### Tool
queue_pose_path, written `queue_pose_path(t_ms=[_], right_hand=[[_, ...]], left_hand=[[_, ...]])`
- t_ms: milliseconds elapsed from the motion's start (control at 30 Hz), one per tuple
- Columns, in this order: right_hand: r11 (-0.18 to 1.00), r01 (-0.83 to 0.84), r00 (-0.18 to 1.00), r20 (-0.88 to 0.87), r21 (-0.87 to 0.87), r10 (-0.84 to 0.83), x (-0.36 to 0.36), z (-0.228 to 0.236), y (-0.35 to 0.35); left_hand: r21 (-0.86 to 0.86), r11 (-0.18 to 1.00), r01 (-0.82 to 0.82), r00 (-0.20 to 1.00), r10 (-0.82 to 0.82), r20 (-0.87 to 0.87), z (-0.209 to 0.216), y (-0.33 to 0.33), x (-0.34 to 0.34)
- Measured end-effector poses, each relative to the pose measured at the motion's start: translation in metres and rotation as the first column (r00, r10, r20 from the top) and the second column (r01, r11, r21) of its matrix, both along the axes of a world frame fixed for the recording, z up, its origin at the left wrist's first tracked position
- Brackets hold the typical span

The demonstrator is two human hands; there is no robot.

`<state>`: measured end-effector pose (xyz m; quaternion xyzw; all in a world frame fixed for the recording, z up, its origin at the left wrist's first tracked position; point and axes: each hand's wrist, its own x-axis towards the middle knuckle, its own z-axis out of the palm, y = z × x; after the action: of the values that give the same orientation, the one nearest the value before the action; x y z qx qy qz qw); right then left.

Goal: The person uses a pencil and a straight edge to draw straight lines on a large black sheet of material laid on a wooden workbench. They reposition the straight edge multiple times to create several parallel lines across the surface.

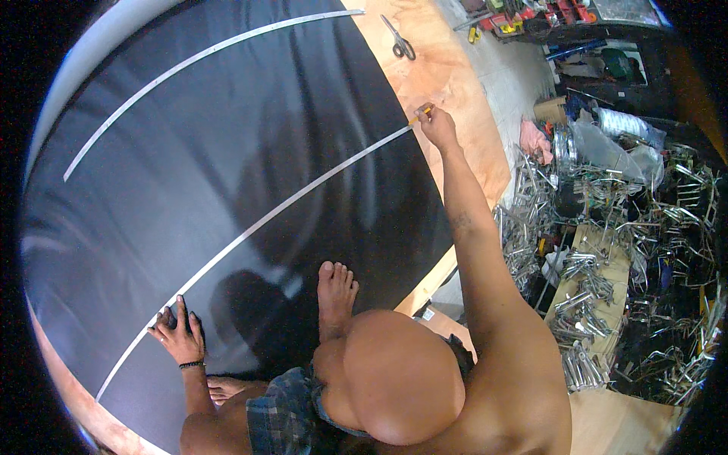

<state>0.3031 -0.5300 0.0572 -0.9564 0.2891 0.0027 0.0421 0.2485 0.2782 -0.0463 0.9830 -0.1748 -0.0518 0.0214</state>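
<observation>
- Black sheet (243, 144): spread over a wooden board (464, 106), filling the left and centre of the frame. Shallow creases show at the left.
- Long pale strip (290, 199): laid across the sheet, running from the lower left to the upper centre, where its end meets the sheet's edge.
- Left hand (180, 337): lower left. Fingers spread, fingertips resting on the strip; the hand is not closed around anything.
- Right hand (438, 127): upper centre, at the strip's far end. Fingers closed on a slim yellow item (417, 116); its exact kind cannot be told.
- Second strip (208, 51): upper left, lying on the sheet, well apart from both hands.
- Scissors (397, 38): upper right of centre, on the bare wood, out of both hands.
- Completed, as judged from the layout: sheet spread out; long strip positioned and steadied by the left hand.
- In progress, as judged: measuring or marking at the sheet's edge appears under way.
- Outstanding: no cut is visible along either strip. Whether any line has been drawn on the dark surface cannot be told.
</observation>
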Motion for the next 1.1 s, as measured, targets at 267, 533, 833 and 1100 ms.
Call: queue_pose_path(t_ms=[267,533,833,1100], right_hand=[[0.995,-0.018,1.0,-0.001,-0.098,0.018,0.001,-0.002,0.021],[0.966,-0.225,0.974,-0.053,-0.131,0.22,0.014,-0.004,0.11],[0.742,-0.657,0.753,0.092,0.13,0.651,0.019,-0.016,0.356],[0.532,-0.763,0.631,0.245,0.368,0.736,0.034,-0.036,0.498]], left_hand=[[-0.013,0.999,-0.031,0.998,0.03,-0.046,0.004,-0.003,0.0],[-0.025,0.999,-0.021,1.0,0.021,0.01,0.002,-0.004,-0.001],[-0.083,0.996,-0.024,0.998,0.029,0.061,-0.004,-0.004,-0.001],[0.007,0.996,-0.092,0.992,0.093,-0.083,0.007,-0.009,-0.001]])
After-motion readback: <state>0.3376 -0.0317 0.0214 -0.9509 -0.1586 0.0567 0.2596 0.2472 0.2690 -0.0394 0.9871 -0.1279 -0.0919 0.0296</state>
